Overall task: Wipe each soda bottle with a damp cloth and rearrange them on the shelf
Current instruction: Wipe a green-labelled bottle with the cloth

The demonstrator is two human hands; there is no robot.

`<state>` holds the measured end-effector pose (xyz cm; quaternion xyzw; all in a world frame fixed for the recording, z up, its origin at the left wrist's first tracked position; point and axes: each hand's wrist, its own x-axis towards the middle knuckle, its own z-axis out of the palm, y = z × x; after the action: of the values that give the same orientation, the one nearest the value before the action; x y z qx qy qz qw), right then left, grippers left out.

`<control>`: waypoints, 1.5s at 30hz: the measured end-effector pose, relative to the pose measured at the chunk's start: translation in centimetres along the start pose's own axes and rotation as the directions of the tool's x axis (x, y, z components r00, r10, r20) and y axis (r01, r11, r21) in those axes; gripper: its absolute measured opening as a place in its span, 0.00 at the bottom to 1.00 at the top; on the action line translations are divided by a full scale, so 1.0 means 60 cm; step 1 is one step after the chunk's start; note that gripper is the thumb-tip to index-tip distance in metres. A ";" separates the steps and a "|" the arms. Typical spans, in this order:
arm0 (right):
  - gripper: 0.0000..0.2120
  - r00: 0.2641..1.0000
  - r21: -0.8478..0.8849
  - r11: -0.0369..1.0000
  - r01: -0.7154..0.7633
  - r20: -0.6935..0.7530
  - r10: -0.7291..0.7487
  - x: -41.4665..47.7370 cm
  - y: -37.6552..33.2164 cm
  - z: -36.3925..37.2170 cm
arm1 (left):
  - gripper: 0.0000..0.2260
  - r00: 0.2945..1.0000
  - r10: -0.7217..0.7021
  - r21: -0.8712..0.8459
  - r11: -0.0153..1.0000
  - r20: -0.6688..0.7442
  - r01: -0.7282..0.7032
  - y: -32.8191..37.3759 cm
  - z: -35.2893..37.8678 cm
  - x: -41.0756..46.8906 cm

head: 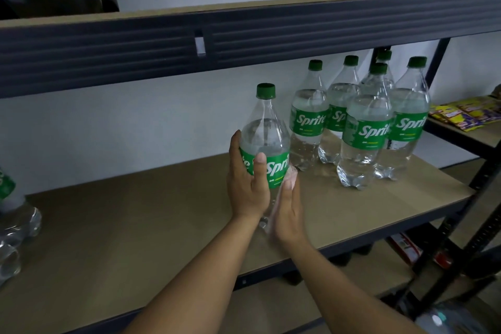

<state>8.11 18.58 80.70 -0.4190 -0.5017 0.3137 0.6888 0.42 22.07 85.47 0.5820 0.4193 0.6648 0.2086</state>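
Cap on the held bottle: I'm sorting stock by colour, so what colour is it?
The cap is green, clearest in the head view.

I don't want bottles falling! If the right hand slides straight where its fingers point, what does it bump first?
Probably the nearest standing Sprite bottle, whose base sits beyond the fingertips of the right hand. Depth is unclear; it might slip past.
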 end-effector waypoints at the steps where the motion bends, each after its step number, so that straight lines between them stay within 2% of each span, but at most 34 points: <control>1: 0.22 1.000 -0.014 1.000 -0.013 0.005 0.013 0.003 -0.008 -0.001 | 0.36 1.000 0.001 -0.001 1.000 -0.001 -0.001 0.002 0.001 -0.002; 3: 0.21 1.000 -0.038 0.999 -0.025 0.012 0.026 0.027 -0.044 0.000 | 0.35 1.000 0.007 0.007 1.000 -0.009 -0.007 0.004 0.002 -0.004; 7: 0.30 0.993 -0.119 0.986 0.119 0.037 -0.116 0.109 -0.142 0.009 | 0.36 1.000 0.006 0.008 1.000 0.025 -0.006 0.007 -0.002 -0.007; 10: 0.21 0.977 -0.115 0.971 0.209 0.060 -0.203 0.153 -0.183 0.015 | 0.38 0.996 -0.039 -0.050 0.998 0.078 0.043 0.007 -0.012 -0.004; 12: 0.19 0.968 -0.123 0.960 0.250 0.059 -0.244 0.154 -0.188 0.013 | 0.42 0.991 -0.057 -0.062 0.996 0.121 0.065 0.012 -0.021 0.006; 14: 0.21 0.973 -0.126 0.964 0.232 0.040 -0.229 0.134 -0.164 0.009 | 0.39 0.986 -0.033 -0.070 0.997 0.165 0.045 0.019 -0.026 0.014; 16: 0.23 0.984 -0.120 0.977 0.177 0.030 -0.175 0.099 -0.127 0.004 | 0.32 0.979 -0.008 -0.114 0.993 0.204 0.032 0.020 -0.028 0.020; 18: 0.23 0.994 -0.093 0.990 0.107 0.008 -0.107 0.060 -0.082 0.000 | 0.30 0.971 -0.020 -0.149 0.987 0.238 0.057 0.009 -0.029 0.020; 22: 0.24 1.000 -0.037 0.999 0.015 -0.011 -0.015 0.002 -0.011 -0.008 | 0.34 0.955 -0.058 -0.196 0.973 0.289 0.119 -0.001 -0.029 0.018; 26: 0.23 1.000 -0.003 1.000 0.014 -0.008 -0.014 0.030 -0.047 -0.004 | 0.39 0.964 -0.035 -0.182 0.980 0.265 0.085 0.012 -0.034 0.020; 28: 0.23 0.998 -0.084 0.995 0.060 -0.005 -0.061 0.071 -0.099 0.000 | 0.39 0.966 -0.038 -0.147 0.986 0.256 0.077 0.011 -0.034 0.022; 31: 0.25 0.977 -0.178 0.961 0.213 0.035 -0.210 0.134 -0.177 0.008 | 0.36 0.962 -0.064 -0.181 0.977 0.267 0.115 0.010 -0.031 0.020; 35: 0.29 0.947 -0.201 0.926 0.320 0.070 -0.312 0.160 -0.208 0.012 | 0.33 0.952 -0.077 -0.232 0.961 0.297 0.150 0.010 -0.029 0.017; 38: 0.23 0.967 -0.199 0.946 0.255 0.060 -0.248 0.118 -0.161 0.003 | 0.35 0.958 -0.059 -0.182 0.977 0.282 0.114 0.011 -0.031 0.022; 40: 0.23 0.983 -0.152 0.972 0.181 0.015 -0.181 0.074 -0.107 -0.003 | 0.38 0.960 -0.050 -0.150 0.984 0.275 0.094 0.014 -0.034 0.027; 45: 0.19 0.998 -0.089 0.996 0.001 0.057 0.004 -0.014 -0.024 -0.015 | 0.43 0.956 -0.051 -0.199 0.974 0.289 0.112 0.015 -0.031 0.029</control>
<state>8.74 16.96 81.51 -0.4405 -0.5342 0.3034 0.6546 -1.53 22.31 87.27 0.6273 0.3352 0.6069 0.3547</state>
